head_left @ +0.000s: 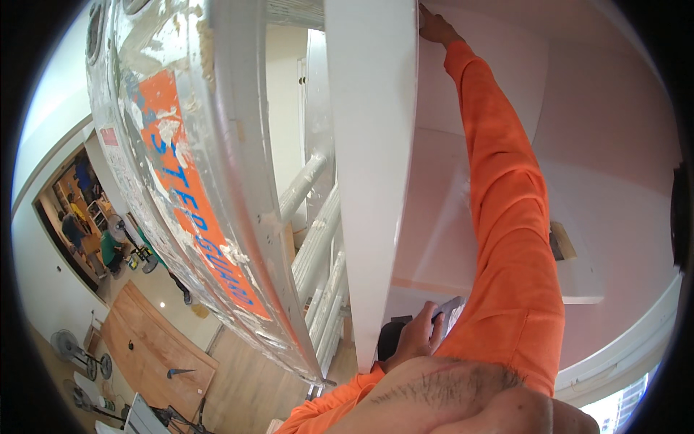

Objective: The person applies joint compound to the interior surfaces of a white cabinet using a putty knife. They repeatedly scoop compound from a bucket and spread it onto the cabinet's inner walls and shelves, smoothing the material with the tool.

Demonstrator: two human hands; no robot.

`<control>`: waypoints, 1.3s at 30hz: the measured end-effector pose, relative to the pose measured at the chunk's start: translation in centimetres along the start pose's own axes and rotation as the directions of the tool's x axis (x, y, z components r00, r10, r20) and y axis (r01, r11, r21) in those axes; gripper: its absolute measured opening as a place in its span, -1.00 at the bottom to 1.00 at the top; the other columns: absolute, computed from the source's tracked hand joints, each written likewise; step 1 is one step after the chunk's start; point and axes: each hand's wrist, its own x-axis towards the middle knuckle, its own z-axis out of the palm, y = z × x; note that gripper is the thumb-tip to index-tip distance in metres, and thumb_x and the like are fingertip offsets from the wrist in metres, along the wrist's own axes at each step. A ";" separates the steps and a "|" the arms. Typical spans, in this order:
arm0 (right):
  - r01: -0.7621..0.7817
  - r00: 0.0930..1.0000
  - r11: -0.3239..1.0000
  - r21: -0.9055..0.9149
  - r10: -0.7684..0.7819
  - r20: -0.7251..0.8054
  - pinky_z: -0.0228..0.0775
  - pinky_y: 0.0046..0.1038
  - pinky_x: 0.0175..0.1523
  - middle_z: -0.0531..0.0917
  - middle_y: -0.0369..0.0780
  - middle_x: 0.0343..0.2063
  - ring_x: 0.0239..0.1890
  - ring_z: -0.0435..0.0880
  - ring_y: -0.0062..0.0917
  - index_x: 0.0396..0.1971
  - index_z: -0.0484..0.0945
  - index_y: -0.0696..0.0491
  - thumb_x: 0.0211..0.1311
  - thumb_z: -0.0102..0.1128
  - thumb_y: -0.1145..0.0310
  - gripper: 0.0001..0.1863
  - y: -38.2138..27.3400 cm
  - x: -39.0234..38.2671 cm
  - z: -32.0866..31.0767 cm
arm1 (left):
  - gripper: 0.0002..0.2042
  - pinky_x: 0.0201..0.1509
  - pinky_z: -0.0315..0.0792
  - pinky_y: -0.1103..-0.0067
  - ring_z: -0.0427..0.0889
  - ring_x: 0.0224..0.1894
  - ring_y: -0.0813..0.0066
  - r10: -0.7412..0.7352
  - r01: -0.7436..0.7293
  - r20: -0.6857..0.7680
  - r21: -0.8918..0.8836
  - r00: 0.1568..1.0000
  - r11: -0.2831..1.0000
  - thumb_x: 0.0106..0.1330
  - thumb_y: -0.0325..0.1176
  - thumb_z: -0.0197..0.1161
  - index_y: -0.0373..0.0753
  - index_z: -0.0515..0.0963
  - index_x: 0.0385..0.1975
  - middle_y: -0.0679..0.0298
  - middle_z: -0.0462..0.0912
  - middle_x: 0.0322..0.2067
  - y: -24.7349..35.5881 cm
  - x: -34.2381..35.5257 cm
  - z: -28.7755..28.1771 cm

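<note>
My right arm, in an orange sleeve, stretches up to the top of the view. There my right hand (439, 27) is closed at the right edge of a tall white panel (370, 145), its fingertips partly hidden. Lower down, my left hand (413, 338) is beside the panel's lower end, fingers bent around something. A grey, pale-edged object (450, 309) shows at its fingertips, and a dark rounded thing (390, 338) is just left of it. What exactly the left hand holds is not clear.
A paint-splattered aluminium ladder (238, 239) with an orange label stands close on the left. Pinkish walls (607, 145) enclose the right side, with a rectangular opening (561, 241). Below left are a wooden sheet (148, 336), standing fans (69, 346) and people (110, 249) near a doorway.
</note>
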 end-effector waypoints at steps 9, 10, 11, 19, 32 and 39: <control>0.012 0.996 0.963 -0.270 0.012 0.085 0.36 -0.19 0.19 0.52 -0.02 0.13 0.11 0.53 -0.16 0.36 0.18 0.05 0.19 0.06 0.18 -0.29 1.2 0.5 1.0 | -0.82 -0.33 0.38 0.17 0.52 -0.32 -0.25 0.041 -0.041 -0.026 -0.006 0.999 0.999 0.46 -0.29 -0.01 -0.27 0.27 -0.19 -0.13 0.51 -0.39 -0.4 0.0 0.4; 0.011 0.996 0.962 -0.273 0.012 0.085 0.38 -0.20 0.18 0.53 -0.02 0.11 0.10 0.55 -0.17 0.35 0.20 0.07 0.18 0.06 0.18 -0.29 1.7 0.7 1.2 | -0.83 -0.33 0.38 0.17 0.52 -0.32 -0.25 0.037 -0.037 -0.035 -0.005 0.999 0.999 0.46 -0.29 -0.01 -0.27 0.27 -0.19 -0.13 0.51 -0.39 -0.3 0.0 0.4; 0.013 0.997 0.966 -0.259 0.006 0.072 0.40 -0.21 0.17 0.55 -0.02 0.10 0.09 0.56 -0.18 0.34 0.22 0.08 0.17 0.06 0.18 -0.29 2.2 0.7 1.4 | -0.83 -0.33 0.38 0.16 0.52 -0.31 -0.25 0.035 -0.036 -0.042 -0.012 0.998 0.999 0.45 -0.29 -0.01 -0.27 0.28 -0.19 -0.13 0.51 -0.38 -0.2 0.0 0.3; -0.125 0.992 0.992 0.006 0.125 0.018 0.31 -0.27 0.27 0.47 -0.04 0.20 0.23 0.45 -0.19 0.43 0.05 0.01 0.10 0.12 -0.08 -0.07 3.2 1.2 1.2 | -0.81 -0.32 0.39 0.16 0.53 -0.31 -0.24 -0.001 0.001 -0.013 0.015 1.000 1.000 0.45 -0.28 -0.02 -0.27 0.28 -0.15 -0.14 0.53 -0.39 0.3 0.1 -0.2; -0.069 0.993 0.997 -0.025 0.071 0.094 0.22 -0.24 0.34 0.34 -0.05 0.30 0.31 0.35 -0.19 0.44 -0.01 -0.01 0.21 0.06 0.00 -0.14 1.2 2.3 0.6 | -0.80 -0.32 0.40 0.15 0.54 -0.31 -0.26 0.010 -0.009 -0.042 0.012 0.999 1.000 0.46 -0.26 -0.02 -0.26 0.28 -0.13 -0.17 0.54 -0.39 0.1 0.0 -0.3; -0.043 0.994 0.999 -0.031 0.046 0.102 0.22 -0.24 0.34 0.33 -0.05 0.31 0.32 0.35 -0.19 0.44 0.00 0.00 0.23 0.06 0.06 -0.17 1.6 2.1 1.6 | -0.80 -0.31 0.40 0.17 0.55 -0.30 -0.25 0.043 -0.040 -0.071 0.043 0.997 0.998 0.46 -0.27 -0.02 -0.26 0.29 -0.13 -0.17 0.54 -0.38 -0.1 0.1 0.1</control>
